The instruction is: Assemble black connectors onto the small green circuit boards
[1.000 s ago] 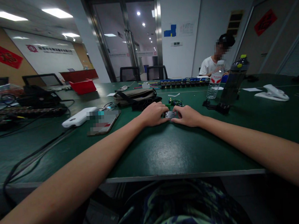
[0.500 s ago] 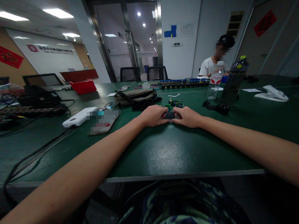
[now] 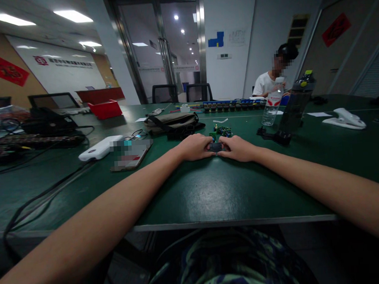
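Note:
Between my two hands is a small dark block-shaped part, close above the green tabletop. My left hand is closed on its left end, with thumb and fingers pinching. From the other side my right hand grips the right end in the same way. The part's exact kind is too small to make out. Just behind my fingers lies a cluster of green circuit boards with bits of wire, partly hidden by my hands.
To the left lie a grey-brown bag, a phone and a white power bank with cables. At right stand a water bottle and a dark bottle, near a white scanner-like device. A person sits across the table.
The dark part has tilted slightly between my fingers. Both hands stay in nearly the same place. Across the table, the person's hand has come up.

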A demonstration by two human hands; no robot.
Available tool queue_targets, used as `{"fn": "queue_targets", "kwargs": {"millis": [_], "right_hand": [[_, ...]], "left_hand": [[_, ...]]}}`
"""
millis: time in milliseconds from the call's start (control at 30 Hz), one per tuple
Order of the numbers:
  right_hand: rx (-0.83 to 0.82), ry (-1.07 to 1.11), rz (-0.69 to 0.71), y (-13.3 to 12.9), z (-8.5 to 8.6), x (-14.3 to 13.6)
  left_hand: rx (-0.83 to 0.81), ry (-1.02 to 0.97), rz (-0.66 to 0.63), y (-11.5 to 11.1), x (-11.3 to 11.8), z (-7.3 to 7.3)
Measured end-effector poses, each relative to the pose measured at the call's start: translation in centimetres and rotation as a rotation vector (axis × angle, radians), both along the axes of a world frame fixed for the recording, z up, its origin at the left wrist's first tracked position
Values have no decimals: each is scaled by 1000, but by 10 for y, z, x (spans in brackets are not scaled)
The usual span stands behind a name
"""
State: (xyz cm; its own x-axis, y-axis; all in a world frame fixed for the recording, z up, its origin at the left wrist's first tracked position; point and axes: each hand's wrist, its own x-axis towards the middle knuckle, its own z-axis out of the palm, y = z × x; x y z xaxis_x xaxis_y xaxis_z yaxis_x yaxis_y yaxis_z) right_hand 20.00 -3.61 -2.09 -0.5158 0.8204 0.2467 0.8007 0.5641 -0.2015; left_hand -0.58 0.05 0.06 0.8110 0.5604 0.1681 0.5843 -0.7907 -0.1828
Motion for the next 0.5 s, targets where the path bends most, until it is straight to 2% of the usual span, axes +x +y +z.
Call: {"fn": "queue_targets", "kwargs": {"millis": [500], "right_hand": [[8,-13,-9,1,-1,0]], "left_hand": [[-42,-27,1,1,-1,-1]]}}
